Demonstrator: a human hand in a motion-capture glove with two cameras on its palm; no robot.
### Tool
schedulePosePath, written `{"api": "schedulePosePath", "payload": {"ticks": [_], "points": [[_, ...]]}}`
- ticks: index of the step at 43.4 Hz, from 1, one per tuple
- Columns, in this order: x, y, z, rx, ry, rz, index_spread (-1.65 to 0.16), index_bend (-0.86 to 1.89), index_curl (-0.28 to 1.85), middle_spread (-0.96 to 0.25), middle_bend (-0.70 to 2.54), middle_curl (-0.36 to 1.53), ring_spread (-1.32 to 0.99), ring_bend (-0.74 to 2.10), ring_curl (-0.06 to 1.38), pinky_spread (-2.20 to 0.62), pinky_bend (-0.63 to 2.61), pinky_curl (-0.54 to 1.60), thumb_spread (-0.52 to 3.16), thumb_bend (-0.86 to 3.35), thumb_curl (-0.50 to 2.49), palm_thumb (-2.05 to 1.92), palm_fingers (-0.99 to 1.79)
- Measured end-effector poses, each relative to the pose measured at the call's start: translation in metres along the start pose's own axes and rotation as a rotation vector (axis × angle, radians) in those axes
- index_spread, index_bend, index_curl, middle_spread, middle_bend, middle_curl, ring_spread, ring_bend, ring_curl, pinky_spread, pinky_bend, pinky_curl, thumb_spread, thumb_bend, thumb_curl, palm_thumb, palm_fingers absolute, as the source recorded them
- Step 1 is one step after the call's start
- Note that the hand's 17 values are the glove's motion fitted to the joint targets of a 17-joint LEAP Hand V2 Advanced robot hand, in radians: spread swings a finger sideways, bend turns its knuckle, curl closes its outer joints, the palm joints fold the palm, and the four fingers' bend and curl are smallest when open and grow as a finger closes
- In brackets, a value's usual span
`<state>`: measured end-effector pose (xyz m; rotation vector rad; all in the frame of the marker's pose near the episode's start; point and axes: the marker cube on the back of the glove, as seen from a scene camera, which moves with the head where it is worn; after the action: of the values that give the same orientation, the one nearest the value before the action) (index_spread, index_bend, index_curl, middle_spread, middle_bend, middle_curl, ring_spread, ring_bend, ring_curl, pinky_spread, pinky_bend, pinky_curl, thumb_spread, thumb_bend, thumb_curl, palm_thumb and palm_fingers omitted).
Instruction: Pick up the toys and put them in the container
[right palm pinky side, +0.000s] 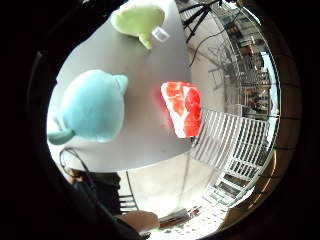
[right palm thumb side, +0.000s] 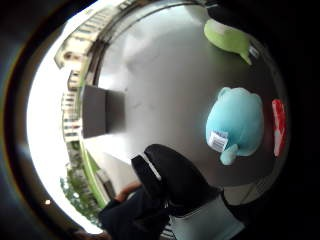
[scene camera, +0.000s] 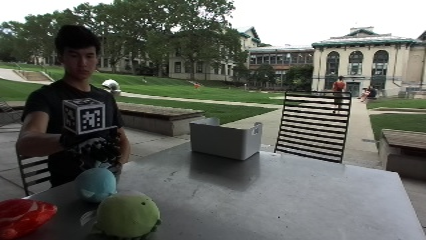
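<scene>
Your gloved right hand (scene camera: 93, 147) hovers at the left of the outside view, just above the blue plush toy (scene camera: 96, 184). It holds nothing; whether its fingers are spread or curled can't be told. All three toys sit together at the lower left corner of the table (scene camera: 266, 195): blue, green plush toy (scene camera: 128, 215) and red toy (scene camera: 20, 216). The grey container (scene camera: 225, 137) waits well apart at frame centre, so each toy probably needs a carry across.
</scene>
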<state>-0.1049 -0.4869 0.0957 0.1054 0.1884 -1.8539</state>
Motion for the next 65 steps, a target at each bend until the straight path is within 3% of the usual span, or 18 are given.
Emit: {"api": "schedulePosePath", "payload": {"ticks": [13,27,32,36,38,41,44,52,56,65], "points": [[0.016,-0.007,0.058,-0.134,-0.019,0.031,-0.28,0.15,0.33,-0.09,0.18,0.34,-0.28,0.19,0.23,0.0,0.81,0.39,1.1,0.0,0.2,0.02,0.0],[0.029,0.004,0.088,-0.229,0.02,0.017,-0.29,0.14,0.31,-0.06,0.18,0.36,-0.26,0.28,0.28,-0.05,1.06,0.43,1.23,0.11,0.28,0.3,0.15],[0.036,0.006,0.093,-0.271,0.049,0.022,-0.29,0.11,0.3,-0.05,0.11,0.34,-0.27,0.39,0.32,-0.18,1.21,0.46,1.28,0.2,0.32,0.47,0.24],[0.038,0.004,0.092,-0.27,0.049,0.039,-0.29,0.02,0.24,-0.07,0.15,0.31,-0.34,0.71,0.39,-0.33,1.28,0.44,1.32,0.28,0.38,0.62,0.5],[0.038,0.003,0.091,-0.271,0.048,0.043,-0.29,0.05,0.23,-0.07,0.12,0.3,-0.34,0.73,0.39,-0.35,1.31,0.44,1.33,0.28,0.39,0.62,0.44],[0.036,0.002,0.09,-0.276,0.05,0.053,-0.29,0.07,0.21,-0.12,0.32,0.37,-0.41,0.86,0.45,-0.4,1.23,0.43,1.24,0.36,0.46,0.8,0.65],[0.033,0.001,0.09,-0.265,0.051,0.06,-0.3,0.06,0.18,-0.15,0.36,0.38,-0.44,0.89,0.46,-0.43,1.21,0.41,1.17,0.38,0.5,0.86,0.66],[0.028,0.005,0.09,-0.155,0.022,0.081,-0.29,0.12,0.16,-0.23,0.6,0.48,-0.45,1.02,0.49,-0.5,1.04,0.35,1.17,0.58,0.62,1.1,1.05],[0.028,0.004,0.09,-0.099,0.008,0.105,-0.28,0.19,0.18,-0.24,0.76,0.53,-0.41,1.11,0.53,-0.54,0.89,0.31,1.29,0.69,0.66,1.14,1.28],[0.023,-0.003,0.08,-0.115,0.012,0.16,-0.21,0.44,0.28,-0.19,0.89,0.56,-0.33,1.13,0.52,-0.54,0.7,0.28,1.49,0.82,0.69,1.13,1.4]]}}
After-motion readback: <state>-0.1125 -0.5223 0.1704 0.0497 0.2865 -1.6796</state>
